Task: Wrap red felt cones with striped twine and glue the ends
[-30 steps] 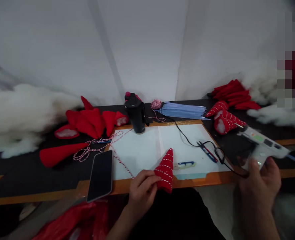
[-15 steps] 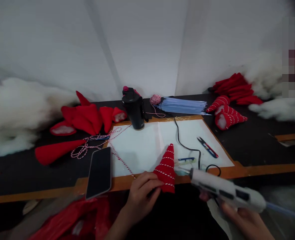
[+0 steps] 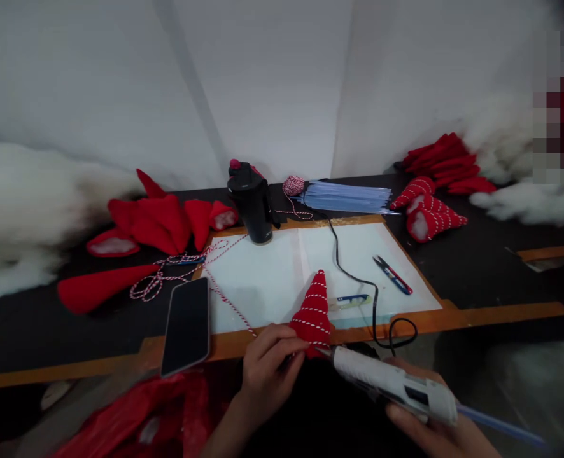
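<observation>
My left hand (image 3: 270,362) pinches the lower left edge of a red felt cone (image 3: 313,316), which has red-and-white twisted cord (image 3: 229,302) wound around it in a spiral. The cord trails from near my fingers back to the left over the white sheet. In my right hand (image 3: 430,413) is a white hot glue gun (image 3: 389,378), with a clear glue stick (image 3: 499,425) poking out of its rear. Its nozzle is at the lower right of the cone, seemingly touching it. My palm and the gun's handle are partly hidden.
On the dark table lie a phone (image 3: 186,327), a black tumbler (image 3: 254,207), thread snips (image 3: 393,275), a utility knife (image 3: 349,301) and a bundle of glue sticks (image 3: 349,196). Red felt cones (image 3: 160,222) and white stuffing (image 3: 28,210) sit left; finished-looking corded cones (image 3: 435,218) sit right. The gun's black cable (image 3: 342,257) crosses the sheet.
The glue gun has moved left in my right hand, and its nozzle has come to the cone's lower edge. My left hand keeps its pinch on the cone.
</observation>
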`<state>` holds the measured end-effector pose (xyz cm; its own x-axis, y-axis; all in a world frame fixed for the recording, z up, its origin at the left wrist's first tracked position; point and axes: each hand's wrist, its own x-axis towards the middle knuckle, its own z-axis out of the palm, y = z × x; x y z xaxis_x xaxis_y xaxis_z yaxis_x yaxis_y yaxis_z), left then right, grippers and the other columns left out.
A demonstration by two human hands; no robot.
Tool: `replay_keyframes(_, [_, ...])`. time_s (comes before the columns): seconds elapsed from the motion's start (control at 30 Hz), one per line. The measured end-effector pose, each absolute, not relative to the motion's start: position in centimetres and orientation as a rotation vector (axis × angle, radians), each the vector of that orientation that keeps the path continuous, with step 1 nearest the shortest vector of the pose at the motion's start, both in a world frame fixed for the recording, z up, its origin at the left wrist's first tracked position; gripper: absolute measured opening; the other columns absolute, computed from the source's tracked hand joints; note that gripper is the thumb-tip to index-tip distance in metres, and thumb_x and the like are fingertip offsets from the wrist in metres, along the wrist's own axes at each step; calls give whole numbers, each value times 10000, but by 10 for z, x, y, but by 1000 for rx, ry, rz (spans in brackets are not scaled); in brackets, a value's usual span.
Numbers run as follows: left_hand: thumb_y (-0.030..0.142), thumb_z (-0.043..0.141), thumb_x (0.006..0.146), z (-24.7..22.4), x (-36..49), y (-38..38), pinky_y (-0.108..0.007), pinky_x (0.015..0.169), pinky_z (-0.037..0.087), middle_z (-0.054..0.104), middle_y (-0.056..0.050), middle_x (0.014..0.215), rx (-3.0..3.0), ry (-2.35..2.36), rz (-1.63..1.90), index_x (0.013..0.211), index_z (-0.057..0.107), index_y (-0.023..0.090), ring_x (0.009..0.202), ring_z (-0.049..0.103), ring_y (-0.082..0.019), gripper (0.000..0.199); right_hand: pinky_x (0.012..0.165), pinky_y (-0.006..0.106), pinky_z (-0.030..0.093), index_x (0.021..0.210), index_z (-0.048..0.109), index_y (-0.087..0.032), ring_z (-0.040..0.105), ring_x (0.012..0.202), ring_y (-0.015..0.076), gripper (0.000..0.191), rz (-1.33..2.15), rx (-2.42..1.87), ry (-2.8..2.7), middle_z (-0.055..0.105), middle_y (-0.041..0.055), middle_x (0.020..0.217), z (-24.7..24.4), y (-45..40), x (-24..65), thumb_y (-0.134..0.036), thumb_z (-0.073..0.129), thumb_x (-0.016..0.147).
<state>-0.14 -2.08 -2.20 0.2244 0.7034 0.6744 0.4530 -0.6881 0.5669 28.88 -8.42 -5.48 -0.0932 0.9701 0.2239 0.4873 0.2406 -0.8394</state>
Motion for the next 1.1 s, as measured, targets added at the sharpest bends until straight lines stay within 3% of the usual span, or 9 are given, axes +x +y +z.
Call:
replay_keyframes(0.2, [-5,594,837,-24,-1,-21,-226,708,500,643,-40,874,2260,1105,1460,955,660,156,817,618,-123,210,843,323,603,1229,667,-276,698,1026,281,512,920,-1364,-1654,704,108,1148,-72,-90,290,-343,783,735])
replay_keyframes(0.33, [-12,595,837,-25,0,-21,-233,722,510,642,-45,892,2274,1146,1447,1046,666,160,825,617,-127,280,908,316,569,1239,636,-209,680,1046,252,498,997,-1512,-1506,674,141,1164,-70,-95,278,-505,660,838])
replay_keyframes(0.43, [-20,602,832,-24,0,-22,-236,702,506,635,-45,881,2269,1129,1462,994,672,162,809,611,-128,253,889,301,575,1253,599,-190,681,1024,250,552,1059,-1507,-1435,672,153,1146,-67,-98,268,-569,616,852])
replay_keyframes(0.73, [-28,601,832,-24,-2,-23,-244,687,491,607,-42,854,2271,1116,1465,908,659,158,799,595,-131,209,918,299,567,1232,613,-246,658,1109,257,448,746,-1506,-1631,664,103,1210,-68,-94,280,-492,651,860])
replay_keyframes(1.1, [-44,593,822,-23,-1,-23,-256,686,474,602,-41,894,2282,1154,1474,897,663,164,809,572,-127,232,925,335,565,1209,620,-211,673,1075,277,510,834,-1521,-1514,676,130,1173,-79,-91,279,-527,692,815])
